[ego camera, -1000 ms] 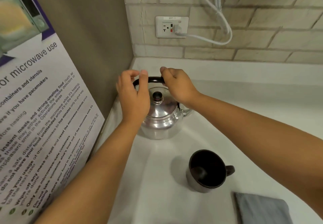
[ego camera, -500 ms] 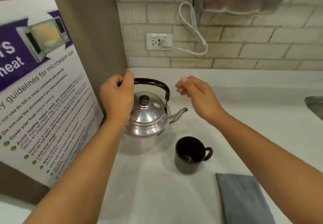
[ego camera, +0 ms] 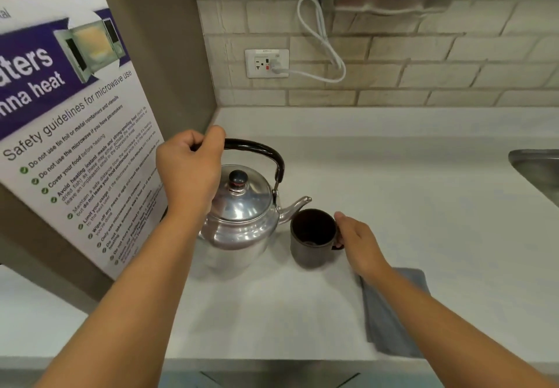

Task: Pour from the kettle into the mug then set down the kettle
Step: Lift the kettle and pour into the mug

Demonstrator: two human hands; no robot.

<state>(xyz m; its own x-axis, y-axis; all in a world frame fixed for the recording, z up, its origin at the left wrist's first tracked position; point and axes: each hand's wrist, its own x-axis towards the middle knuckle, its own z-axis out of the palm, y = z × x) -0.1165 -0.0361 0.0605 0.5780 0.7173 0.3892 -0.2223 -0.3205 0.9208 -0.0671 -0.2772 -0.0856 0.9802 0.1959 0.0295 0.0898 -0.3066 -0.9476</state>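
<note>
While left hand (ego camera: 189, 172) fingers clamp kettle (ego camera: 242, 218) handle, right hand (ego camera: 358, 244) fingers wrap mug (ego camera: 311, 237) handle.

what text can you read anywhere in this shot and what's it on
All on the poster on the left wall:
"Safety guidelines for microwave use", heading.
"...ters" and "...nna heat", cut-off white words on the purple band.
"Do not use tin foil or metal containers and utensils", first bullet.
Lower bullets: too small to read.
Outlet label: blurred.
Kettle, mug: no text.
</note>
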